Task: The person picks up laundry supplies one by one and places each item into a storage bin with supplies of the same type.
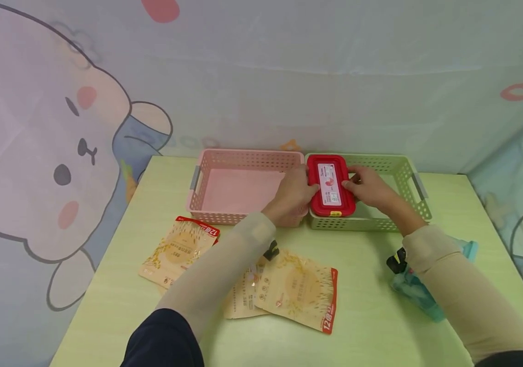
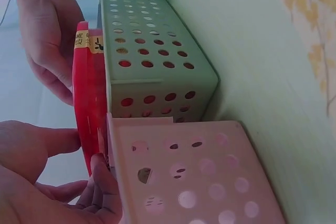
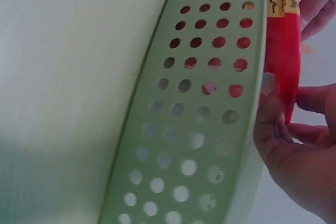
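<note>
Both hands are engaged on a red lidded container (image 1: 332,185) bearing a white label. The left hand (image 1: 292,191) grips its left edge between thumb and fingers; the right hand (image 1: 371,189) pinches its right edge in like manner. The container is at the left end of the green basket (image 1: 367,225), its lid above the rim and red showing through the wall's holes. Whether it touches the basket's bottom cannot be determined.

The pink basket (image 1: 225,218) stands just beside the green one, to its left; the left hand is over its right end. Both baskets rest on the tabletop (image 1: 362,316). In front of them lie tan printed packets: one at left (image 1: 181,250), one partly covered (image 1: 241,295) and one overlapping it (image 1: 300,293), the latter with a red edge strip. A teal packet (image 1: 419,294) lies at right, partly hidden by the right forearm.
</note>
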`<state>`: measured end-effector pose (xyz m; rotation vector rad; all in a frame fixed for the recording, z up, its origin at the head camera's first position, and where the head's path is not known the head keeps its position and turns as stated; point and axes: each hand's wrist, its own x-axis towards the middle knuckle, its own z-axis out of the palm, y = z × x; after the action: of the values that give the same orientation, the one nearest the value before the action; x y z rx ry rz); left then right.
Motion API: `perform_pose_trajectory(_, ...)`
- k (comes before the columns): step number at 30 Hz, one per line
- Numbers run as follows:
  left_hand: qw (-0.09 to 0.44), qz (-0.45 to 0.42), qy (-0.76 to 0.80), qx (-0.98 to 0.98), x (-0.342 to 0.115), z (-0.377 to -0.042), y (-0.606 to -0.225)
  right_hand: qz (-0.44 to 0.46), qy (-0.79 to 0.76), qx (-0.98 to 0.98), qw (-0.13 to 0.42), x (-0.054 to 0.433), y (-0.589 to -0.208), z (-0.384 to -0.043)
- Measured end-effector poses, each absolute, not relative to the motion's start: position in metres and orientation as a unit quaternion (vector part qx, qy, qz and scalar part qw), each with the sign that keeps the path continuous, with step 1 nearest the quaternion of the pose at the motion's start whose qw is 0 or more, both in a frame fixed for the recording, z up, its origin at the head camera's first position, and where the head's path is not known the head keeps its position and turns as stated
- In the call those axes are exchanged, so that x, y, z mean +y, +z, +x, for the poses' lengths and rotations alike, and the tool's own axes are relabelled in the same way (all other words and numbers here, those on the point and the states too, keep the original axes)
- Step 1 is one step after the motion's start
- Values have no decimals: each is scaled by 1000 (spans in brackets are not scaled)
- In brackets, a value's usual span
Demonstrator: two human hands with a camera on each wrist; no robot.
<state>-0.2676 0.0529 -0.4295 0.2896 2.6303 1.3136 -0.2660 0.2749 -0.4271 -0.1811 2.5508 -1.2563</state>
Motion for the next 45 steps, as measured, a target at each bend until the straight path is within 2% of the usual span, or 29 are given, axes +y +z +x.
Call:
perform_pose_trajectory(11,95,63,437,892,57,-261,-429,-73,-308,940,125,266,-425,-267)
perform_pose_trajectory(18,137,-11,550,824,62,-258,-429,-80,-301,942,124,265,-424,-266)
perform_pose_trajectory(26,95,46,456,884,60,-261,-434,-87,-290,946,119,264,-424,-266)
perform_pose_trajectory(34,115,12,533,838,64,-261,-436,-86,-289,947,115,266,-426,-266)
perform_pose_trajectory(45,108,29,496,861,62,-263,-436,-92,-291,946,109,263,-425,-264)
